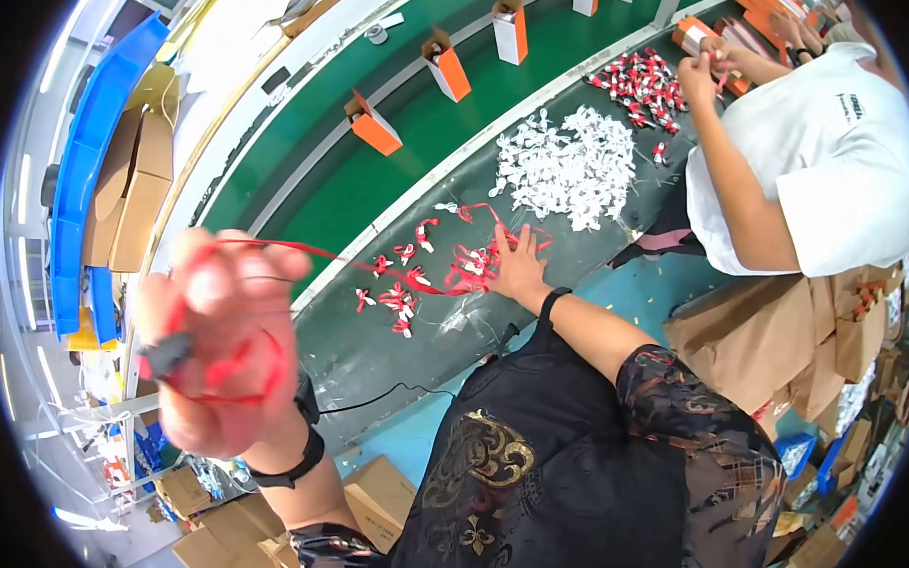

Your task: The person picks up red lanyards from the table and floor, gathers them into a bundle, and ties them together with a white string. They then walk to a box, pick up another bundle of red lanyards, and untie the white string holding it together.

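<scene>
Raised close at the left, my left hand [222,336] is closed on a red strap [247,362] with a small dark piece, blurred by motion. From it the strap runs in a long taut line down toward the dark table. There my right hand [520,266] rests with fingers spread on a loose heap of red straps [470,270]. Left of that heap lie several small folded red straps with white ends [399,304]. Beyond my right hand is a large pile of white bundled cords [569,168].
A green conveyor [398,192] carries orange and white boxes [375,126] past the table's far edge. A co-worker in a white shirt [809,166] handles a red strap at the right, beside a red-and-white pile [647,88]. Brown cardboard [763,335] stands behind.
</scene>
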Demonstrator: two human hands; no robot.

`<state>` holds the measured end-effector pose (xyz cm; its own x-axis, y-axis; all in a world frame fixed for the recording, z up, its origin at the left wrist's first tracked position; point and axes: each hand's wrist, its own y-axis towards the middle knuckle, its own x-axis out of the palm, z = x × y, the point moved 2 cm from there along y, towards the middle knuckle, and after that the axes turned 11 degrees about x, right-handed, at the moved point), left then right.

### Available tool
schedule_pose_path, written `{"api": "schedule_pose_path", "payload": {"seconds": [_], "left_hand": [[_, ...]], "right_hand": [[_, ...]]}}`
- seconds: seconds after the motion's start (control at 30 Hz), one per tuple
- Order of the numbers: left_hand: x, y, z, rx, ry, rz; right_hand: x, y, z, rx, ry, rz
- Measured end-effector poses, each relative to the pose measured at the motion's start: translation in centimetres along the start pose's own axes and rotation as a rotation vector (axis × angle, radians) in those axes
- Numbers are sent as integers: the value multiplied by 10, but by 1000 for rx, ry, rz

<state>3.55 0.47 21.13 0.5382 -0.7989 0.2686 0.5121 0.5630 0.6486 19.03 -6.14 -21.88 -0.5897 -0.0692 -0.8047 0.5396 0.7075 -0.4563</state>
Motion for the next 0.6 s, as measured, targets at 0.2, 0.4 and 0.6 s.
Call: {"api": "schedule_pose_path", "payload": {"seconds": [0.2, 0.4, 0.6], "left_hand": [[19, -4, 42, 162, 148, 242], [23, -12, 82, 129, -81, -36], [0, -49, 65, 94, -56, 343]], "right_hand": [[15, -2, -29, -98, -91, -88], [74, 23, -9, -593, -175, 2], [77, 42, 25, -768, 22, 9]]}}
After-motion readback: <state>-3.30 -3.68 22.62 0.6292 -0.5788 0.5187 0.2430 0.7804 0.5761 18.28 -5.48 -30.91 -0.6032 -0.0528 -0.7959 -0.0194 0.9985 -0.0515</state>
